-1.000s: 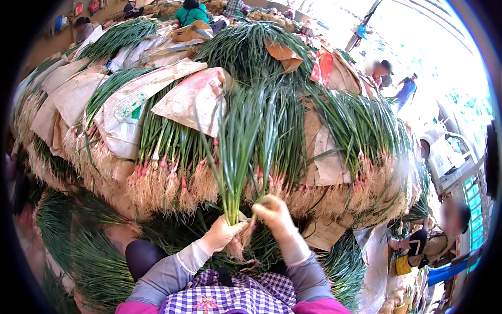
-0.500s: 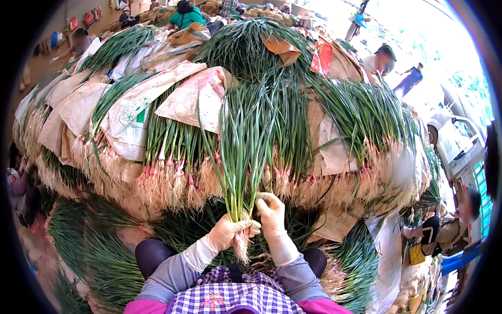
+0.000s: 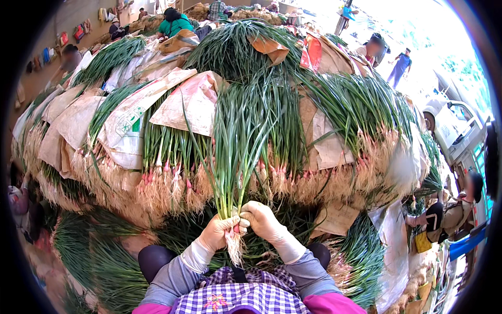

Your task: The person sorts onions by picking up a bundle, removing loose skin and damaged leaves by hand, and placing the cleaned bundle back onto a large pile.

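A bunch of green onions (image 3: 230, 191) stands upright in front of me, its long leaves rising across the heap behind and its pale roots (image 3: 234, 247) hanging below. My left hand (image 3: 214, 234), in a whitish glove, is closed around the stems just above the roots. My right hand (image 3: 261, 221), gloved too, is closed at the right side of the bunch, its thumb and fingers pinching by the pinkish bulbs. Just what lies between those right fingertips is partly hidden.
Ahead rises a large heap of green onions (image 3: 282, 131), roots toward me, partly covered by paper sacks (image 3: 196, 104). More onions (image 3: 112, 261) lie to my left and right (image 3: 361, 256). Several people are around the heap, one at right (image 3: 455, 214). A white vehicle (image 3: 452, 125) stands far right.
My right hand has come in from beside the stems to the bulbs at my left fingers. The left hand, still gripping the bunch, has shifted slightly left in view.
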The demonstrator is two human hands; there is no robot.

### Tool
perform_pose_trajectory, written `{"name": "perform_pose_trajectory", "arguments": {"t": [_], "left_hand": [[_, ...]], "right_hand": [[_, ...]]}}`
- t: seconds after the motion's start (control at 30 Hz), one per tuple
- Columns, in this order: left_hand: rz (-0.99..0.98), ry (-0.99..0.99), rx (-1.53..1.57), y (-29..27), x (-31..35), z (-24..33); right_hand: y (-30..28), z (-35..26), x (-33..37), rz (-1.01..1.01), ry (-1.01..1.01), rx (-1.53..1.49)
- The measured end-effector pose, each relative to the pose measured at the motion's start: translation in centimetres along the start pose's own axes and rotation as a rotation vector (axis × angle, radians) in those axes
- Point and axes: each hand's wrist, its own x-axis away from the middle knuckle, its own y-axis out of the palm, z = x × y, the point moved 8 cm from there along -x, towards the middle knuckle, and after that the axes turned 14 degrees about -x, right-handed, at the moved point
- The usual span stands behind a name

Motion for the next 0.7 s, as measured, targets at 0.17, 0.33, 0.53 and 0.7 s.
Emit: {"name": "perform_pose_trajectory", "arguments": {"t": [0.17, 0.33, 0.53, 0.7], "left_hand": [[0.112, -0.014, -0.454, 0.9, 0.0, 0.2], [0.289, -0.025, -0.841, -0.5, -0.3, -1.2], [0.296, -0.100, -0.540, -3.5, -0.7, -3.6], [0.293, -0.108, -0.244, -0.7, -1.3, -1.5]], "right_hand": [[-4.8, 7.2, 1.3, 0.300, 0.415, 0.147], [-1.8, 6.3, 1.4, 0.306, 0.531, -0.437], [-0.1, 3.8, 0.4, 0.248, 0.325, 0.337], [-1.5, 5.2, 0.8, 0.572, 0.228, 0.297]]}}
